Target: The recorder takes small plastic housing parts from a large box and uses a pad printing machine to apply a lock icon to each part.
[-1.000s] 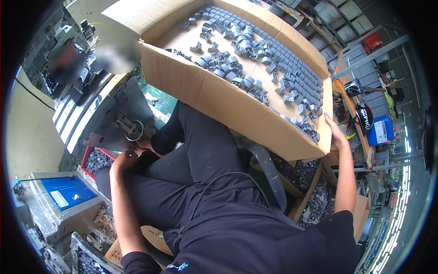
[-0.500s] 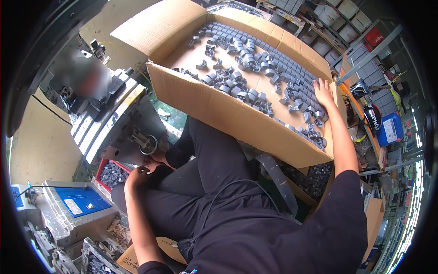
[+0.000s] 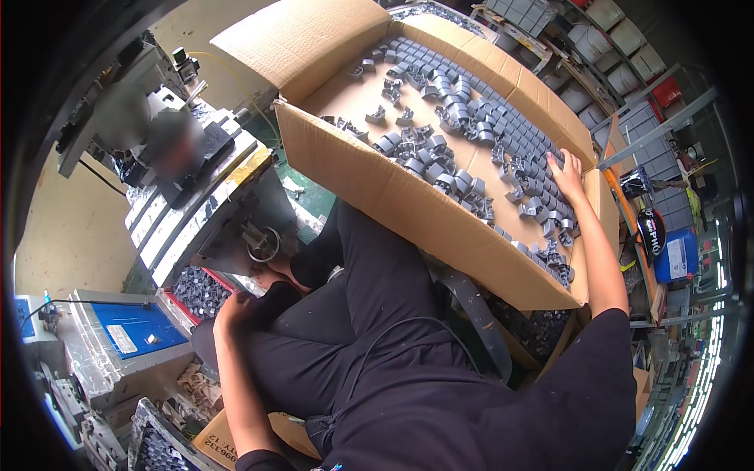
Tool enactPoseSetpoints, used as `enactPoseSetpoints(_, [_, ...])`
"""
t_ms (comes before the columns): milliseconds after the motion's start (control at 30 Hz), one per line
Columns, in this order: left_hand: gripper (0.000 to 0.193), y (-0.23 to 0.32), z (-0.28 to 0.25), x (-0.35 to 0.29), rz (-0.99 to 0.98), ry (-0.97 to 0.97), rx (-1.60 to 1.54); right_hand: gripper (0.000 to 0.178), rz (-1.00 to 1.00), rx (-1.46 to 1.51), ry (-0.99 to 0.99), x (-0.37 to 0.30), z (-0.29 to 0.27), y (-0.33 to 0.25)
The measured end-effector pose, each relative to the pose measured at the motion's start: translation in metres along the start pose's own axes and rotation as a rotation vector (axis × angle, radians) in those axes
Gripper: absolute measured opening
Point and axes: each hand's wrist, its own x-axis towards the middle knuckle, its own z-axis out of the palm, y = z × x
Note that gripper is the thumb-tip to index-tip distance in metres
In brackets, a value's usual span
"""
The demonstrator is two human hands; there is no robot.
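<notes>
A large open cardboard box point(image 3: 424, 228) stands tilted in front of me, holding many small grey curved plastic parts. Along its far right side the parts lie in tight rows point(image 3: 503, 118); nearer the middle, loose ones form heaps point(image 3: 428, 157). My right hand point(image 3: 569, 174) reaches over the right end of the box, fingers bent round a grey plastic part at the edge of the rows. By my left knee, my left hand point(image 3: 232, 311) is closed with curled fingers; a dark spot shows at the fingertips, too small to name.
At the left stands a machine with a pale slotted table point(image 3: 200, 204) and a round handle point(image 3: 263, 245). Below it, a red bin point(image 3: 200, 294) holds small grey parts. A blue-lidded metal case point(image 3: 137, 330) sits lower left. Shelves and a blue container point(image 3: 677, 255) are at the right.
The view has shifted, so the box appears lower and farther right. My right hand's fingers, spread over the rows before, are now bent at a part. My left hand stays by the knee.
</notes>
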Motion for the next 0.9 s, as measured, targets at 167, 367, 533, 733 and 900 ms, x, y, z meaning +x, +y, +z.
enactPoseSetpoints(167, [0.033, -0.031, 0.008, -0.007, 0.05, 0.006, -0.009, 0.068, -0.103, 0.172, -0.068, -0.01, 0.004, -0.047])
enactPoseSetpoints(367, [0.034, -0.002, -0.001, 0.0, 0.049, 0.001, -0.001, 0.071, -0.289, 0.206, -0.084, -0.006, 0.013, -0.068])
enactPoseSetpoints(533, [0.034, -0.012, 0.005, -0.007, 0.028, 0.044, -0.042, 0.069, -0.358, 0.481, -0.149, 0.016, 0.024, -0.117])
enactPoseSetpoints(733, [0.037, 0.001, 0.0, -0.009, -0.029, 0.012, -0.063, 0.071, -0.455, 0.449, -0.141, 0.02, 0.038, -0.181])
enactPoseSetpoints(900, [0.031, 0.005, -0.001, -0.014, -0.034, 0.033, 0.003, 0.069, -0.51, 0.522, -0.163, 0.03, 0.042, -0.234])
